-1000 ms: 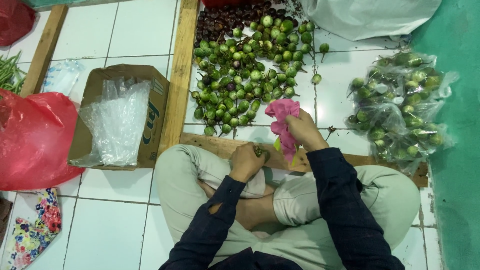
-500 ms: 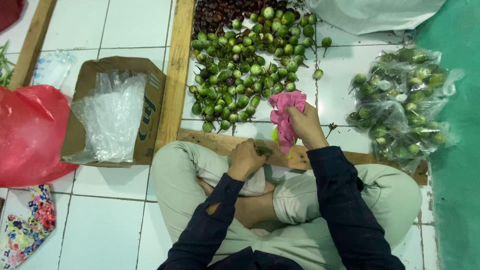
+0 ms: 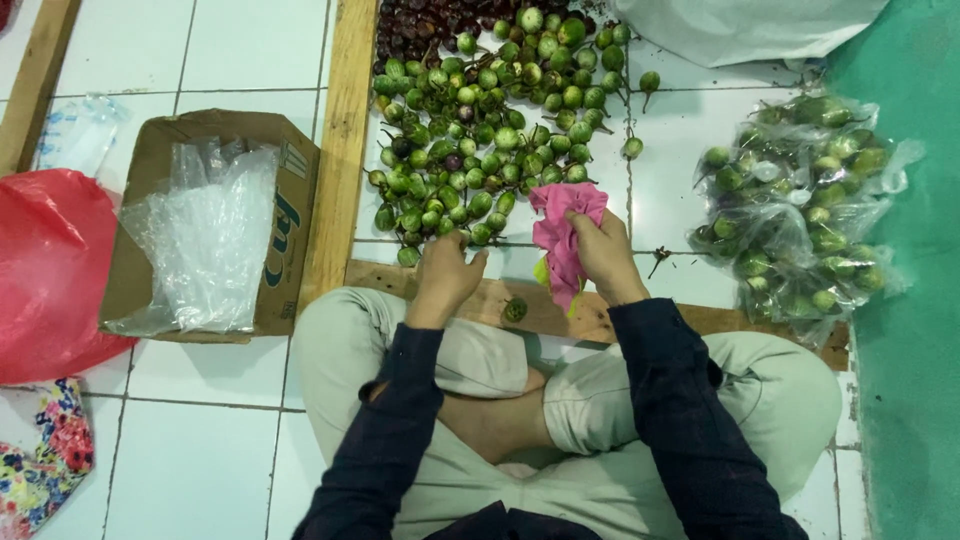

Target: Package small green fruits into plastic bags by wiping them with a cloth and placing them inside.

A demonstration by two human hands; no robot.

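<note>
A person sits cross-legged on a white tiled floor (image 3: 210, 420), the right hand (image 3: 603, 250) closed around a crumpled pink cloth (image 3: 560, 235) that hangs over the wooden border plank (image 3: 560, 310), while the left hand (image 3: 445, 272) reaches with curled fingers to the near edge of a heap of small round green eggplants (image 3: 480, 130); whether those fingers have closed on a fruit cannot be told. One loose eggplant (image 3: 515, 309) lies on the plank between the two hands. Done well, the work would seem to call for taking fruit from the near fringe of the heap, one at a time, and keeping the cloth bunched tight in the palm so it meets the fruit rather than trailing. A second wooden plank (image 3: 340, 150) fences the heap on the left; beyond it stands a cardboard box (image 3: 275, 240) holding clear plastic bags (image 3: 200, 240), and further left a red plastic bag (image 3: 50, 270). To the right, well apart from the heap, sit filled clear bags of eggplants (image 3: 800, 210) beside a green mat (image 3: 910, 300). Open tile shows between heap and filled bags, the readiest room for either hand
</note>
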